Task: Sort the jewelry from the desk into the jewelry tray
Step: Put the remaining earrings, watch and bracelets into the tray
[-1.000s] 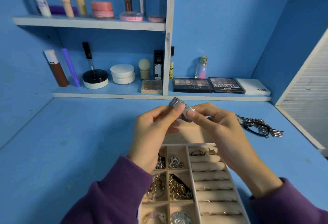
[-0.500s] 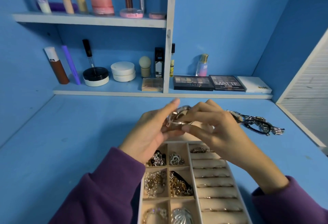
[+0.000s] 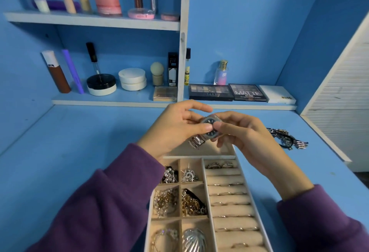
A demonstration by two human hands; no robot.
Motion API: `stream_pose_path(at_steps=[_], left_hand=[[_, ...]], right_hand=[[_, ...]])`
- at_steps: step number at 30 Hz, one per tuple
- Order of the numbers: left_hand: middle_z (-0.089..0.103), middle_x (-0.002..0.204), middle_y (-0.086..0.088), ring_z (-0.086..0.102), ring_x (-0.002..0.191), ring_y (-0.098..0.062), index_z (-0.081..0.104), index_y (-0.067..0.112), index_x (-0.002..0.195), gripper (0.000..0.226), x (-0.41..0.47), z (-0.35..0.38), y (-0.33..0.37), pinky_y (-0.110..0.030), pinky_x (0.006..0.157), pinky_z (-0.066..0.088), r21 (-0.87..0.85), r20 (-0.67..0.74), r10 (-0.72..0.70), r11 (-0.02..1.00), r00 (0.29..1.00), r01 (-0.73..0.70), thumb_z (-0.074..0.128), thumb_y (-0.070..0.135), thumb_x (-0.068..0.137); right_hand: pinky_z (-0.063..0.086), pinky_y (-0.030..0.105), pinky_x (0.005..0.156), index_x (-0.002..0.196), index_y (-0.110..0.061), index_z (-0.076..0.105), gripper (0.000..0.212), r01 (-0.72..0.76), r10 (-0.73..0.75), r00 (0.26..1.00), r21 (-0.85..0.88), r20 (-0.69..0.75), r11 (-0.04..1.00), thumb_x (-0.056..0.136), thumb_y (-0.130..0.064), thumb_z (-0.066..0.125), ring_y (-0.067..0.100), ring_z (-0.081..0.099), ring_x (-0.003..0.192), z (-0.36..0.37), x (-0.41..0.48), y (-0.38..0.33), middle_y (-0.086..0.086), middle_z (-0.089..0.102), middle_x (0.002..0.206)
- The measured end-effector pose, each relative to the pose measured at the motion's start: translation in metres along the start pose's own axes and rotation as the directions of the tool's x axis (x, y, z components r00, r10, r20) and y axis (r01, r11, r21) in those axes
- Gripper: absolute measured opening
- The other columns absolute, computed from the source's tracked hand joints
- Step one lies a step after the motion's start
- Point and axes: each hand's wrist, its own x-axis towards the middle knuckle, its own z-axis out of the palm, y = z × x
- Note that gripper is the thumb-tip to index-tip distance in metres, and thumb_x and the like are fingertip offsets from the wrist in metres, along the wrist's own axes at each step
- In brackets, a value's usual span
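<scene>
A silver watch (image 3: 209,127) with a dark blue dial is held in the air above the far end of the jewelry tray (image 3: 199,157). The left hand (image 3: 175,130) and the right hand (image 3: 239,134) pinch its case from both sides, and its metal band hangs down at 7 o'clock. The beige tray lies at 6 o'clock from the watch. Its square compartments hold pearls, silver pieces and gold chains, and its padded rolls hold thin rings. A heap of jewelry (image 3: 287,138), dark and silver, lies on the blue bench (image 3: 79,152) at 3 o'clock from the watch.
</scene>
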Motion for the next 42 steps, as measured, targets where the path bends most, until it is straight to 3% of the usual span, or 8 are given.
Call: stream_pose_path(at_steps=[10, 14, 21, 23, 26, 29, 38, 42], left_hand=[[0.064, 0.089, 0.007, 0.057, 0.07, -0.007, 0.049, 0.034, 0.107, 0.052, 0.008, 0.01, -0.022, -0.033, 0.079, 0.05, 0.508, 0.021, -0.095, 0.858, 0.995, 0.071, 0.076, 0.015, 0.068], [0.069, 0.079, 0.008, 0.059, 0.068, -0.005, 0.057, 0.033, 0.094, 0.032, 0.009, 0.007, -0.022, -0.035, 0.081, 0.051, 0.542, 0.044, -0.107, 0.838, 0.993, 0.066, 0.073, 0.018, 0.071], [0.07, 0.079, 0.005, 0.061, 0.074, -0.011, 0.06, 0.03, 0.092, 0.032, 0.01, 0.012, -0.021, -0.033, 0.078, 0.05, 0.569, 0.046, -0.114, 0.82, 0.992, 0.068, 0.077, 0.035, 0.065], [0.069, 0.075, 0.005, 0.057, 0.068, -0.007, 0.064, 0.025, 0.093, 0.026, 0.01, 0.012, -0.021, -0.025, 0.07, 0.047, 0.674, 0.052, -0.105, 0.738, 0.993, 0.043, 0.074, 0.032, 0.069], [0.063, 0.071, 0.01, 0.057, 0.073, -0.009, 0.067, 0.024, 0.093, 0.028, 0.01, 0.012, -0.019, -0.029, 0.072, 0.05, 0.735, 0.069, -0.1, 0.678, 0.993, 0.017, 0.072, 0.04, 0.071], [0.06, 0.075, 0.013, 0.056, 0.077, -0.01, 0.063, 0.03, 0.107, 0.036, 0.01, 0.014, -0.016, -0.031, 0.075, 0.048, 0.737, 0.107, -0.065, 0.675, 0.992, -0.035, 0.071, 0.04, 0.073], [0.056, 0.083, 0.008, 0.06, 0.083, -0.012, 0.06, 0.033, 0.117, 0.035, 0.01, 0.019, -0.01, -0.034, 0.081, 0.051, 0.76, 0.194, -0.075, 0.641, 0.978, -0.102, 0.062, 0.029, 0.083], [0.058, 0.08, 0.007, 0.058, 0.08, -0.012, 0.062, 0.029, 0.116, 0.033, 0.011, 0.02, -0.007, -0.031, 0.08, 0.051, 0.77, 0.213, -0.089, 0.629, 0.973, -0.111, 0.063, 0.027, 0.083]], right_hand=[[0.056, 0.025, 0.053, 0.097, 0.001, 0.06, 0.014, -0.137, 0.132, 0.964, -0.007, -0.231, 0.99, 0.084, 0.005, 0.058, 0.016, 0.061, 0.049, -0.002, 0.003, 0.005, 0.014, 0.064, 0.075], [0.041, 0.025, 0.059, 0.098, -0.012, 0.063, 0.02, -0.186, 0.092, 0.953, -0.323, -0.287, 0.928, 0.08, -0.002, 0.065, 0.019, 0.053, 0.064, -0.007, 0.003, 0.008, 0.005, 0.063, 0.066], [0.035, 0.011, 0.047, 0.098, -0.01, 0.062, 0.017, -0.171, 0.124, 0.96, -0.175, -0.251, 0.97, 0.082, -0.005, 0.065, 0.005, 0.051, 0.047, -0.008, 0.004, 0.01, -0.007, 0.058, 0.049], [0.036, 0.021, 0.055, 0.091, -0.015, 0.065, 0.013, -0.14, 0.026, 0.963, -0.414, -0.269, 0.899, 0.08, -0.012, 0.068, 0.015, 0.052, 0.06, -0.008, 0.006, 0.017, 0.002, 0.065, 0.066], [0.028, 0.027, 0.063, 0.092, -0.024, 0.066, 0.013, -0.073, -0.171, 0.964, -0.824, -0.202, 0.562, 0.079, -0.024, 0.068, 0.013, 0.046, 0.077, -0.01, 0.007, 0.022, -0.002, 0.064, 0.081], [0.026, 0.026, 0.07, 0.093, -0.024, 0.069, 0.015, -0.033, -0.233, 0.961, -0.9, -0.148, 0.434, 0.078, -0.027, 0.069, 0.018, 0.042, 0.092, -0.015, 0.007, 0.019, -0.002, 0.05, 0.086], [0.034, 0.01, 0.055, 0.085, -0.022, 0.073, 0.022, -0.05, -0.26, 0.938, -0.831, -0.23, 0.553, 0.082, -0.008, 0.057, 0.007, 0.045, 0.063, -0.045, 0.011, 0.014, 0.0, 0.056, 0.08], [0.035, 0.027, 0.056, 0.086, -0.02, 0.071, 0.023, -0.175, -0.305, 0.868, -0.816, -0.391, 0.55, 0.081, -0.006, 0.053, 0.019, 0.05, 0.067, -0.075, 0.013, 0.014, 0.004, 0.059, 0.087]])
